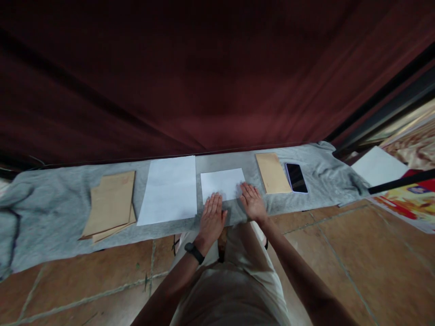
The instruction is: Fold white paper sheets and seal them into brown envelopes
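Observation:
A small white sheet of paper [222, 182], perhaps folded, lies flat on the grey cloth in front of me. My left hand [213, 217] rests palm down at its lower left edge, fingers stretched forward onto it. At the lower right corner, my right hand [252, 201] lies flat with its fingertips touching the paper's edge. Neither hand grips anything. Left of the small sheet is a stack of larger white paper [170, 190]. To the right, a brown envelope [273, 173] lies beside a phone [297, 178] with a dark screen.
Several brown envelopes [113, 201] are piled at the left on the grey cloth [50, 203]. A dark red curtain [204, 81] hangs behind the narrow surface. At far right, a white sheet [379, 166] and a colourful printed item [411, 201] lie near a dark frame. The floor [340, 253] is tiled.

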Demonstrator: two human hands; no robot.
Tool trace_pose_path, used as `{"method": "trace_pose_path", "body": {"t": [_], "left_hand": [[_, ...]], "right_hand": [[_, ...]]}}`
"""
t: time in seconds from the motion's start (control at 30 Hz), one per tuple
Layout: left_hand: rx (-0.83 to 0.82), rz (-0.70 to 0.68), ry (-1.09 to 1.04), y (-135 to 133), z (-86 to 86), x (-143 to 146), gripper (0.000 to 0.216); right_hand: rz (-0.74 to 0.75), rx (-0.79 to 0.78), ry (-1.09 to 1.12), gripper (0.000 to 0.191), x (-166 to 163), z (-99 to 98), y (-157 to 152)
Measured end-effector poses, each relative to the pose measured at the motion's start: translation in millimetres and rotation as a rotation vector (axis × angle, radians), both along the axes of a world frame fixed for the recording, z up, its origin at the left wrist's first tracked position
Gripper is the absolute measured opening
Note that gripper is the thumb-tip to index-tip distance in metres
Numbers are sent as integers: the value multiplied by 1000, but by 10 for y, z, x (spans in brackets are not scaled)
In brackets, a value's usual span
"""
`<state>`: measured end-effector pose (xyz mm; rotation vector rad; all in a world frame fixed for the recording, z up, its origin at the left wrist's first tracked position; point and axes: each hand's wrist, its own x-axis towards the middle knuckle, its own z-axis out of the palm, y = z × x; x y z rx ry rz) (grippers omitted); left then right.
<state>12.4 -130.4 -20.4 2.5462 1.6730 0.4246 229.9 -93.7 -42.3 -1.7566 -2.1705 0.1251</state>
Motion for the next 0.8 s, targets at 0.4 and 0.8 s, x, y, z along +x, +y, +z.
{"method": "trace_pose_path", "body": {"t": [0.4, 0.8], "left_hand": [[-36, -61, 8, 27, -100, 167, 59], [-28, -25, -63, 13, -42, 202, 60]], "right_hand": [[-300, -2, 100, 52, -109, 20, 65], [-379, -382, 933, 28, -98, 475, 284]]}}
